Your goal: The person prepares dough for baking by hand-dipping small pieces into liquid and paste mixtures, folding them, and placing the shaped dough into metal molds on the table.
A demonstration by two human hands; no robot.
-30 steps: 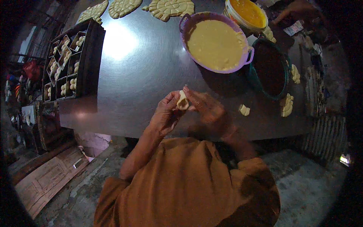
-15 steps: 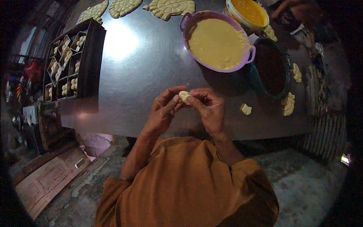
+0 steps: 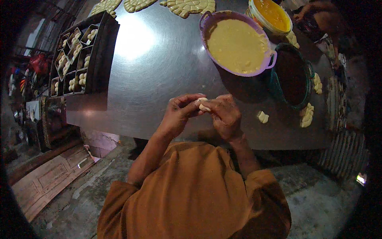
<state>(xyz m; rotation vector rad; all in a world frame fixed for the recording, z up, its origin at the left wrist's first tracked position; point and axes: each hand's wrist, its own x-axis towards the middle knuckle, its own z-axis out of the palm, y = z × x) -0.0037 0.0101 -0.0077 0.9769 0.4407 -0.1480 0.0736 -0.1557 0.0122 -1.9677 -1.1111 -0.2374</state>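
Between my fingertips is a small piece of pale dough point(image 3: 204, 106), held above the near part of the metal table point(image 3: 151, 83). My left hand point(image 3: 181, 113) pinches it from one side, thumb and forefinger against it. From the other side my right hand point(image 3: 226, 115) presses it with thumb and bent fingers, hiding part of the dough. To the right of my right hand, a loose scrap of dough point(image 3: 263, 117) lies on the table. Beyond my hands stands a purple basin point(image 3: 272, 63) filled with a pale yellow mass.
A dark tray point(image 3: 104, 51) of small tins holding dough balls stands at the left. Behind the purple basin is a bucket point(image 3: 251, 12) of orange-yellow stuff; a green basin point(image 3: 307, 89) sits beside it. Scored dough slabs point(image 3: 191, 7) lie at the far edge. Another person point(image 3: 324, 18) is at far right.
My fingers have closed further over the dough, and my right hand has turned so its fingers cover more of it. The whole view has shifted slightly.
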